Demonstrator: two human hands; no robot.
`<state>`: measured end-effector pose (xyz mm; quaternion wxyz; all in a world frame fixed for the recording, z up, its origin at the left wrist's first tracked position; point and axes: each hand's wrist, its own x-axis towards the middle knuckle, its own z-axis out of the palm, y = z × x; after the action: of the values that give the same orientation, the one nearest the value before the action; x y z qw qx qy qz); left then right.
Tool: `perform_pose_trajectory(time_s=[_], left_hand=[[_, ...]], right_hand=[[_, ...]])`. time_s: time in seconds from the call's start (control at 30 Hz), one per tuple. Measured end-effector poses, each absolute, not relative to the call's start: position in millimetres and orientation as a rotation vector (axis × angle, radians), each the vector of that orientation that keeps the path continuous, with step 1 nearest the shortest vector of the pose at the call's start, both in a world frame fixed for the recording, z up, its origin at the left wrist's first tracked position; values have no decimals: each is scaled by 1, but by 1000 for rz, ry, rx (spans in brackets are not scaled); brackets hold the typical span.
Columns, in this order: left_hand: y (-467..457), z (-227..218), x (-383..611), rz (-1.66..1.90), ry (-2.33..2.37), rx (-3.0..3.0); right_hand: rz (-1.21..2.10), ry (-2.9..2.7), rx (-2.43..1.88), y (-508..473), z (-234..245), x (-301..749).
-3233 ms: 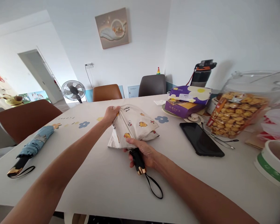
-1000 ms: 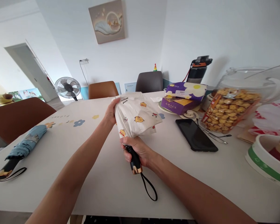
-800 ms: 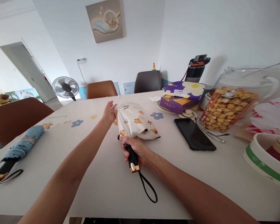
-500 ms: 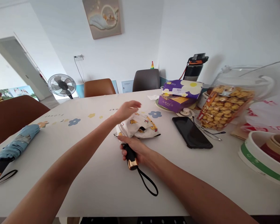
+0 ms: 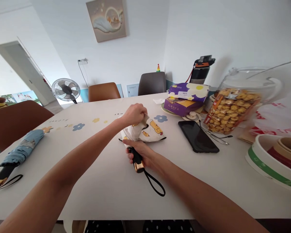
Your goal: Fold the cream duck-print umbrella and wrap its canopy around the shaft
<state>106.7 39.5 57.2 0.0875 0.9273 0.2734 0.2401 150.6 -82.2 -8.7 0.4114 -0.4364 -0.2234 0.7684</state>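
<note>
A white folding umbrella (image 5: 155, 131) with yellow cartoon prints lies on the table before me, its canopy loosely bunched. My right hand (image 5: 142, 152) wraps round the top of its black and gold handle, and a black wrist strap (image 5: 157, 187) trails from the handle's end. Above the canopy, my left hand (image 5: 135, 115) has its fingers closed on a fold of the fabric. The folds partly hide those fingertips. At the far left a blue folded umbrella (image 5: 24, 147) with a similar handle rests on the table, away from both hands.
On the right of the white table (image 5: 99, 194) lie a black phone (image 5: 198, 136) and glasses (image 5: 218, 137). Beyond them stand a snack-filled jar (image 5: 232, 110), tape rolls (image 5: 259, 161), a purple box (image 5: 177, 106), a tissue pack (image 5: 189, 91) and a bottle (image 5: 202, 71). Chairs (image 5: 104, 91) line the far side.
My left hand has come down from hovering with loose fingers and now pinches the canopy fabric, lifting a fold. My right hand keeps its hold on the handle.
</note>
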Motion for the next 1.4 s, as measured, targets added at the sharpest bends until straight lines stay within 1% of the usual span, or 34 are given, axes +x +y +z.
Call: perform_pose_trajectory(time_s=[0.07, 0.13, 0.2, 0.27, 0.37, 0.5, 0.7, 0.77, 0.93, 1.07, 1.17, 1.27, 1.4], left_hand=[[37, 64, 86, 1048, 899, 2521], [34, 66, 62, 1287, 962, 2265], [31, 62, 36, 1412, 1024, 2050], [27, 50, 11, 1455, 1135, 1875], [20, 28, -17, 1418, 1270, 1711], [9, 9, -38, 1416, 1249, 1659], [-4, 14, -51, 1515, 944, 1936], [-5, 16, -53, 1497, 948, 2029], [6, 4, -55, 1282, 1329, 2123], [21, -12, -64, 1005, 1451, 2357], [27, -17, -70, 856, 1617, 2188], [27, -13, -67, 981, 1664, 1914], [18, -2, -43, 1153, 1455, 1841]], right_hand=[[1938, -552, -1082, -80, -11, 152], [1950, -552, -1068, -78, -14, 153], [1955, -561, -1064, -76, -16, 155], [1956, -577, -1052, -75, -18, 156], [1962, -597, -1020, -75, -18, 157], [1984, -574, -1004, -75, -17, 159], [1983, -486, -1020, -71, -19, 159], [1958, -474, -1066, -71, -19, 158], [1881, -523, -1100, -70, -19, 161], [1859, -561, -1077, -70, -17, 165], [1842, -574, -1087, -72, -14, 166], [1839, -596, -1093, -73, -12, 165], [1848, -623, -1087, -74, -12, 164]])
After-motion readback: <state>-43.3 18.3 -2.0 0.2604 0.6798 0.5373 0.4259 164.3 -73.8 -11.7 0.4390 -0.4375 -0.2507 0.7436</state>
